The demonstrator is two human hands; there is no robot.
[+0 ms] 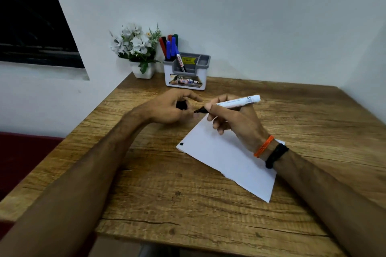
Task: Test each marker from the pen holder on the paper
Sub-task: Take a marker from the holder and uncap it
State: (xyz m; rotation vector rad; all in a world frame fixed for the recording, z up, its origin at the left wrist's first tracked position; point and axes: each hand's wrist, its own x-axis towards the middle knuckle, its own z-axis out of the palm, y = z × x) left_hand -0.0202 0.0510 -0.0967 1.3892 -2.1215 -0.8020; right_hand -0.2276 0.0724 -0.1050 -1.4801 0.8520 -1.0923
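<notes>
My right hand [231, 120] grips an uncapped white marker [238, 102] with a black tip, which points left just above the far corner of the white paper [225, 158]. Curled in my left hand [167, 108] is the marker's black cap [182, 104], a short way left of the tip. A small black mark [181, 144] sits on the paper's left corner. At the back of the table stands the grey and white pen holder [186, 73] with several red, blue, black and green markers [170, 47] upright in it.
A white pot of white artificial flowers [137, 48] stands just left of the pen holder, against the wall. The wooden table [188, 204] ends at the left along a dark red seat [23, 158]. Orange and black bands circle my right wrist.
</notes>
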